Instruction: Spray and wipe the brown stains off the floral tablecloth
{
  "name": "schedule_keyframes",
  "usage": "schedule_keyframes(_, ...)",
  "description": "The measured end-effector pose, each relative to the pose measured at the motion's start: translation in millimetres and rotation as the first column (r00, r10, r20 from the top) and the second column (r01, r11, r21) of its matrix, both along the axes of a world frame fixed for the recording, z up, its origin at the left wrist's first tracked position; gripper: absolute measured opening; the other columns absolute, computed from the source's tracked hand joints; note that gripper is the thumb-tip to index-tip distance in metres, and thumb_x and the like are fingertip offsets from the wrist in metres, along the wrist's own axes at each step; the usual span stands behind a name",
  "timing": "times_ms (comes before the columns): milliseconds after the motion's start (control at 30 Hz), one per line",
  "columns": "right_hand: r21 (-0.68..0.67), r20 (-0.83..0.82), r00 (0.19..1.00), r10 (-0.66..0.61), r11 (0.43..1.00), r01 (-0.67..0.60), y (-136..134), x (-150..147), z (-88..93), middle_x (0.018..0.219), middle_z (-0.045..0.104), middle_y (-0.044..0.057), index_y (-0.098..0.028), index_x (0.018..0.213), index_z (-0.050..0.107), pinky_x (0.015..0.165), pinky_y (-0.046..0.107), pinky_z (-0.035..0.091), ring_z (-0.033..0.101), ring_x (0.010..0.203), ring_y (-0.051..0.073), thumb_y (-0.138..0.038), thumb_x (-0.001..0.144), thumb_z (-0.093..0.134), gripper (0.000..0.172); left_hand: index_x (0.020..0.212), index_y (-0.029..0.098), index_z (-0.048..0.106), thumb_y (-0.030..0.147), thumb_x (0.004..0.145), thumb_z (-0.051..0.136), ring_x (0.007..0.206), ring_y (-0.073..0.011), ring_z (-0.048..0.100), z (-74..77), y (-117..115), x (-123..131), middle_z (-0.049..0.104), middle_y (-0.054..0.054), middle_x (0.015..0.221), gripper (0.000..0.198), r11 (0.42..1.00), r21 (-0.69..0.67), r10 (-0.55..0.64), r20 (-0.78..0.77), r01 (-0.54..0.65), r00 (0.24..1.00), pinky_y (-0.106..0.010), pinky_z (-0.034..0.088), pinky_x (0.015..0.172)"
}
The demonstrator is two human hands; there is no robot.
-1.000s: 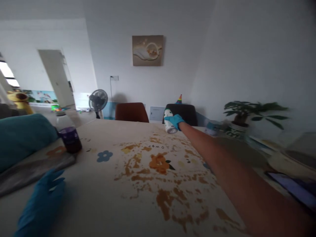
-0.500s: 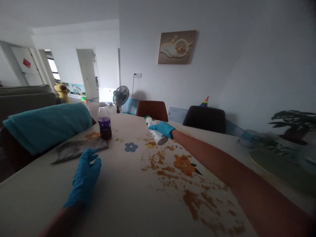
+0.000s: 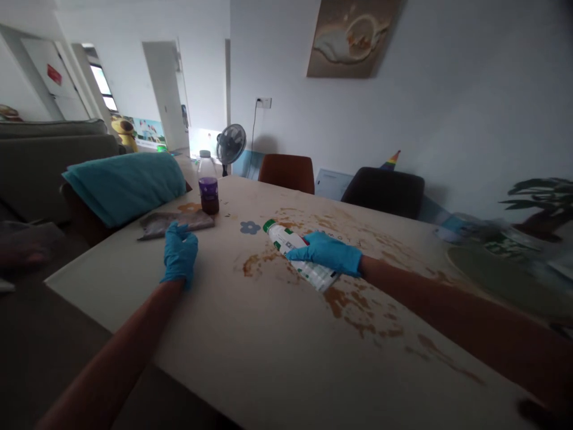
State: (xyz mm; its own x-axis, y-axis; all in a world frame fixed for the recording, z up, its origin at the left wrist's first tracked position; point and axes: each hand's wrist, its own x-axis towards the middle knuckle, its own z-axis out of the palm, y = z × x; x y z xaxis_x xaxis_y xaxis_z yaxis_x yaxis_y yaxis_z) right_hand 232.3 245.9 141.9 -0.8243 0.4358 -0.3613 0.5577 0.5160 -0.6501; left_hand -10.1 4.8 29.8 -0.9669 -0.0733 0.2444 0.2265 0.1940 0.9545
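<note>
Head view: my right hand [image 3: 329, 251] is gripping the white bottle [image 3: 289, 240].
Left hand [image 3: 180, 255]: showing half-curled fingers near the grey cloth [image 3: 154, 224].

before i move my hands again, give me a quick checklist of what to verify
1. White bottle gripped by the right hand: ok.
2. Bottle's green top closed: cannot tell.
3. Left hand apart from the greyish cloth-like item: cannot tell, fingertips overlap it in view.
4. Purple-labelled bottle upright: ok.
5. Tabletop free of brown stains: not ok, patches spread around the white bottle.
</note>
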Motion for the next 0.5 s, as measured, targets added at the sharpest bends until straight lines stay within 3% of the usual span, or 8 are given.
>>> schedule_keyframes(133, 0.038, 0.093, 0.995, -0.031, 0.999, 0.027, -11, 48, 5.2, 0.078, 0.076, 0.007, -0.017, 0.091, 0.073, 0.055, 0.026, 0.054, 0.070, 0.062, 0.019, -0.046, 0.081, 0.081, 0.032, 0.131, 0.012, 0.049, -0.005, 0.077, 0.058, 0.071, -0.0135, 0.054, 6.7, -3, 3, 0.065, -0.009, 0.116, 0.058, 1.000, -0.011, -0.010, 0.071, 0.010, 0.997, -0.032, 0.054, 0.080)
schedule_keyframes(267, 0.041, 0.112, 0.992, -0.054, 0.998, 0.050, -12, 109, 6.7, 0.081, 0.077, 0.007, -0.019, 0.094, 0.072, 0.057, 0.027, 0.054, 0.071, 0.066, 0.020, -0.052, 0.078, 0.080, 0.037, 0.121, 0.010, 0.052, -0.008, 0.079, 0.059, 0.066, -0.0102, 0.046, 12.1, -6, 8, 0.059, -0.001, 0.096, 0.046, 0.999, -0.045, -0.010, 0.091, 0.014, 0.996, -0.027, 0.047, 0.074)
schedule_keyframes(500, 0.049, 0.107, 0.949, -0.297, 0.955, 0.293, 21, 222, -1.8, 0.082, 0.077, 0.009, -0.022, 0.100, 0.072, 0.059, 0.034, 0.057, 0.072, 0.068, 0.026, -0.062, 0.073, 0.078, 0.048, 0.119, 0.010, 0.049, -0.010, 0.080, 0.060, 0.063, -0.0085, 0.042, 10.7, -8, 10, 0.051, 0.004, 0.086, 0.045, 0.996, -0.072, -0.036, 0.096, 0.043, 0.995, -0.025, 0.039, 0.067)
